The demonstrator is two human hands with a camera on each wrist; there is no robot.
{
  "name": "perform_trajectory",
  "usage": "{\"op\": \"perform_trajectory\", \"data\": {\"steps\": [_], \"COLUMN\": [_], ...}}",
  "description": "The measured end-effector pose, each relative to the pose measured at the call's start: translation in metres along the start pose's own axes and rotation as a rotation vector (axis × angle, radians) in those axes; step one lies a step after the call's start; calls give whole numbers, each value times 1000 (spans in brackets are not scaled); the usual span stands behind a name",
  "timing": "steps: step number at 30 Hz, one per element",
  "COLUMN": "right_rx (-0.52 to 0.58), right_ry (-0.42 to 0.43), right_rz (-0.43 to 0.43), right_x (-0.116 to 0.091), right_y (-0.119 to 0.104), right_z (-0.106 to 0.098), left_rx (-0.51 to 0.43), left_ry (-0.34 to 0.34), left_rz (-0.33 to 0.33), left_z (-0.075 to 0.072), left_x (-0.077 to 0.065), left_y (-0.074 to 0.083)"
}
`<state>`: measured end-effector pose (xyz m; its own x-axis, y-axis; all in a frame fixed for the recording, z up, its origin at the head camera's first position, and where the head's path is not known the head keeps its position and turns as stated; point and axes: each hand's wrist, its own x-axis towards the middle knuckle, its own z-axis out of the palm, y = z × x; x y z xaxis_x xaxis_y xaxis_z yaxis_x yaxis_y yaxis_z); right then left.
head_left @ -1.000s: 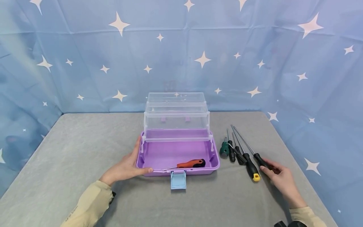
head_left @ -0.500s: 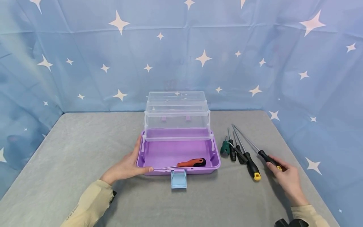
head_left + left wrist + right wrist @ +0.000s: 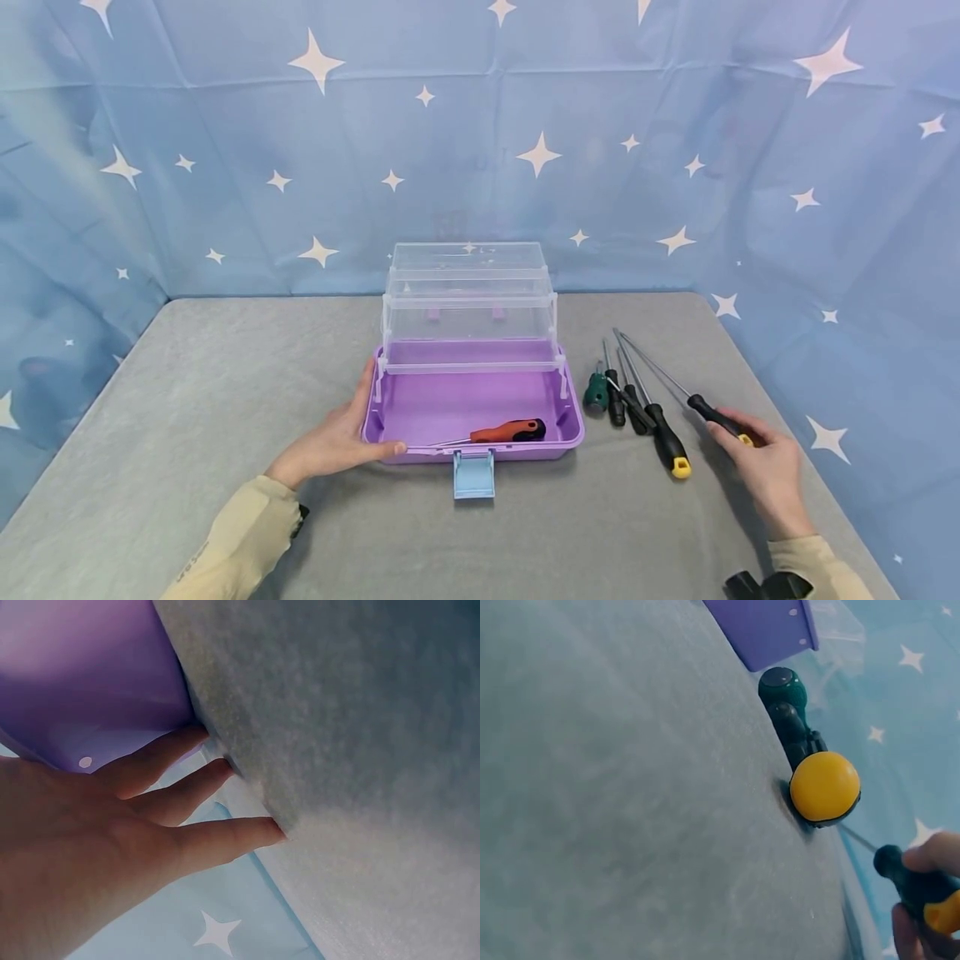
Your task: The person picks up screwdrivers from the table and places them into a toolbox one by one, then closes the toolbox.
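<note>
In the head view my left hand point(image 3: 333, 446) spans the front left corner of a purple toolbox point(image 3: 480, 454). Its thumb rests on the front rim and the fingers reach along the left side. The left wrist view has those fingers point(image 3: 217, 840) fairly straight, the tips down at the table. My right hand point(image 3: 768, 471) pinches a long screwdriver point(image 3: 708, 408) by its black and yellow handle; the handle is raised and the shaft slants down to the far left. An orange and black screwdriver point(image 3: 502, 432) lies inside the box near its front wall.
Beside the box's right side lie a black screwdriver with a yellow end point(image 3: 667, 446), a stubby green screwdriver point(image 3: 596, 393) and several smaller black-handled ones. The clear tiered lid point(image 3: 468, 287) stands raised. A blue latch point(image 3: 473, 477) hangs in front.
My right hand has raised the screwdriver's handle and drawn it slightly right; the handle's yellow part now shows. The left hand and the box stay in place.
</note>
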<state>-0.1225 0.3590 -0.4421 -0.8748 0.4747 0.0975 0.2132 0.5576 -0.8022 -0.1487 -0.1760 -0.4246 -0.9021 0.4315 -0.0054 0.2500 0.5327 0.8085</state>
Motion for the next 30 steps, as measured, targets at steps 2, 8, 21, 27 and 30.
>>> {"op": "perform_trajectory", "data": {"steps": [2,8,21,27,30], "right_rx": [24,138,170,173,175], "right_ry": [24,118,171,174,185], "right_rz": [15,28,-8,1,-37], "right_x": [0,-1,1,2,3], "right_y": [-1,-5,-4,-7,-7], "right_z": [0,0,-5,-7,-7], "left_rx": [9,-9,-14,-27,-26], "left_ry": [0,-3,-3,-2,-2], "left_rz": [-3,-4,4,5,0], "left_z": [0,2,2,2,2], "left_x": [0,0,0,1,1], "left_y": [0,0,-1,-2,-2]}}
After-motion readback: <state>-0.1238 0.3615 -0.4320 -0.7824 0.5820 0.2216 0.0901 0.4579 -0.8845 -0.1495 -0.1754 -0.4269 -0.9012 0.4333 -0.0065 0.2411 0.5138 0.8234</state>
